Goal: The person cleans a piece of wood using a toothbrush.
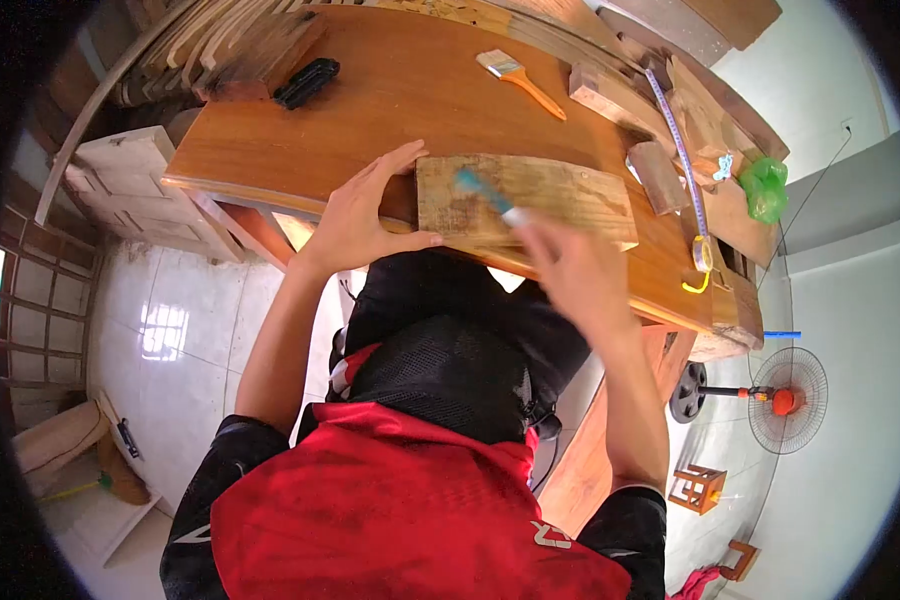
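Note:
A short, thick wooden board (560,200) lies near the front edge of the brown table, its left half darker and rougher in grain. My left hand (365,215) spans the board's left end, thumb at the near edge and fingers at the far corner. Closed around a slim tool with a teal tip (482,190) and a whitish section, my right hand (575,265) is smeared by motion. The teal tip overlaps the left part of the board's top face. Motion blur hides the exact kind of this tool.
On the brown table (400,90) lie a black object (307,83) and an orange-handled paintbrush (520,82). Wood blocks (658,178), a tape measure (702,252) and a green plastic bag (765,190) are at right. A fan (787,401) stands beyond.

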{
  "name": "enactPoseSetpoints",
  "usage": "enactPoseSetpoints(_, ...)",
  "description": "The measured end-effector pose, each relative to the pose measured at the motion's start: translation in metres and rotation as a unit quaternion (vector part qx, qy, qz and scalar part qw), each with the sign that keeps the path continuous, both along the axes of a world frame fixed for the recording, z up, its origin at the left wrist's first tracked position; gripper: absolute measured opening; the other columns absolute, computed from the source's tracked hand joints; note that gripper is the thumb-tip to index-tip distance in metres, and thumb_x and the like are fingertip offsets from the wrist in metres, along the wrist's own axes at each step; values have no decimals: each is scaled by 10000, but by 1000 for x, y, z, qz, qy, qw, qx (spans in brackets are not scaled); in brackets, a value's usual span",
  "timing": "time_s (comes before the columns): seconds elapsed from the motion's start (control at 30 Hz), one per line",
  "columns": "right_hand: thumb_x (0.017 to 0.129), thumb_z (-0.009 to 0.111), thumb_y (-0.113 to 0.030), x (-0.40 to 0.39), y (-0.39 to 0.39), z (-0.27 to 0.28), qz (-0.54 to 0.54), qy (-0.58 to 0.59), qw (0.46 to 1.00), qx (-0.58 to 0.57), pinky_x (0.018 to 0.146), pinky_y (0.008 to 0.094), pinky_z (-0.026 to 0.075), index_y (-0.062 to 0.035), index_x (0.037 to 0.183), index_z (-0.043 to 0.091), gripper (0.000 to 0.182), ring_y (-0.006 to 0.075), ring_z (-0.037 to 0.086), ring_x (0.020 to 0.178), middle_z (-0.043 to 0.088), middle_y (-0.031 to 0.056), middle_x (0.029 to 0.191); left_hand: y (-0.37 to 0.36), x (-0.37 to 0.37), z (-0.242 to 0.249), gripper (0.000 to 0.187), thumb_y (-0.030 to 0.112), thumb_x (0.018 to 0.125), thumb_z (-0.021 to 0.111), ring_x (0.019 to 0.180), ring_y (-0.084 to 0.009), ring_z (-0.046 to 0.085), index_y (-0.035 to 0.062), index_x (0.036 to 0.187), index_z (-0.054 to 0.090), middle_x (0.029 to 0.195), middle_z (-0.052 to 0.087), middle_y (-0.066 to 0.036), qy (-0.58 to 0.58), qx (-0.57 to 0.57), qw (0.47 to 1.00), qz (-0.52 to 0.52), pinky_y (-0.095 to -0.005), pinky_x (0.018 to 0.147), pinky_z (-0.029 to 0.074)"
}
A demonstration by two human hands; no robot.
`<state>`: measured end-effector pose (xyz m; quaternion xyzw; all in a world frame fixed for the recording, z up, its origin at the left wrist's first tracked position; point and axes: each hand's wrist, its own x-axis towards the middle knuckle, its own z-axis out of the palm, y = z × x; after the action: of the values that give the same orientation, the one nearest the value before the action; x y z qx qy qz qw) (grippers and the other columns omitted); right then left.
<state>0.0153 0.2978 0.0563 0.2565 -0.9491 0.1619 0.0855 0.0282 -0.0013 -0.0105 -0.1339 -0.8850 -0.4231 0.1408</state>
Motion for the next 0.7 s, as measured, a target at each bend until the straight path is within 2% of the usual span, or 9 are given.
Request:
enactPoseSetpoints(0.03, 1090, 606, -418, -9, 3, 6, -83, 12, 994, 65, 599, 559, 557, -196, 1102, 773, 279, 425, 711, 641, 704, 187, 690, 0, 1, 0, 1101, 452, 744, 960, 1464, -334, 562, 132, 1645, 413, 1603, 566, -125, -3, 4, 1000, -1, -464, 1229, 430)
enactPoseSetpoints(0.13, 1096, 592, -416, 1, 1, 2, -69, 37, 993, 83, 593, 564, 562, -192, 1064, 756, 279, 425, 718, 651, 706, 183, 685, 2, 1, 5, 1105, 446, 741, 961, 1462, -333, 565, 132, 1646, 410, 1602, 568, -126, -12, 2, 1000, 5, -460, 1232, 425)
enactPoseSetpoints(0.2, 1097, 585, -423, 31, -17, -2, 46, 8, 998, 32, 599, 561, 568, -203, 1095, 779, 293, 432, 729, 684, 720, 203, 727, 1, 2, 4, 1105, 443, 741, 961, 1458, -330, 568, 128, 1645, 410, 1597, 572, -129, -9, -4, 1000, 10, -456, 1233, 424)
enactPoseSetpoints(0.33, 1091, 601, -419, -13, 1, 3, -68, 2, 996, 52, 611, 551, 582, -212, 1134, 809, 297, 425, 732, 685, 728, 205, 743, 1, 0, -3, 1083, 474, 746, 954, 1427, -345, 587, 121, 1629, 436, 1553, 597, -169, 15, 9, 1000, 1, -458, 1213, 443)
enactPoseSetpoints(0.37, 1085, 616, -418, -32, 14, -9, -85, 93, 990, 68, 603, 545, 581, -202, 1148, 802, 292, 415, 729, 662, 722, 205, 727, 1, 0, -2, 1075, 489, 747, 951, 1413, -355, 596, 121, 1622, 448, 1533, 608, -186, 20, 19, 1000, 2, -460, 1204, 453)
enactPoseSetpoints(0.47, 1079, 626, -415, -4, -6, -8, -21, 51, 995, 86, 603, 542, 582, -205, 1167, 794, 283, 410, 724, 640, 704, 204, 695, 2, 1, 5, 1077, 498, 746, 949, 1414, -361, 592, 119, 1622, 448, 1536, 604, -186, 2, 10, 1000, 1, -460, 1202, 454)
enactPoseSetpoints(0.53, 1075, 630, -412, 24, -28, -11, 77, 74, 994, -9, 598, 554, 575, -208, 1164, 792, 274, 411, 719, 628, 685, 198, 672, 0, 0, 0, 1083, 455, 749, 956, 1429, -337, 587, 115, 1632, 430, 1564, 590, -159, 16, 0, 1000, -1, -449, 1211, 447)
enactPoseSetpoints(0.63, 1081, 621, -414, -10, -11, 0, -25, 20, 999, 29, 587, 542, 574, -183, 1048, 806, 298, 419, 719, 638, 709, 194, 690, -1, -1, -4, 1084, 440, 749, 960, 1426, -331, 593, 113, 1635, 427, 1592, 568, -156, 20, -9, 1000, -3, -445, 1208, 450)
enactPoseSetpoints(0.7, 1081, 623, -403, -27, -1, -5, -55, 65, 995, 58, 583, 541, 571, -187, 1070, 815, 290, 415, 725, 655, 717, 189, 696, -1, 0, -2, 1085, 444, 746, 961, 1434, -339, 583, 110, 1633, 433, 1607, 551, -163, 9, -5, 1000, -4, -450, 1215, 439)
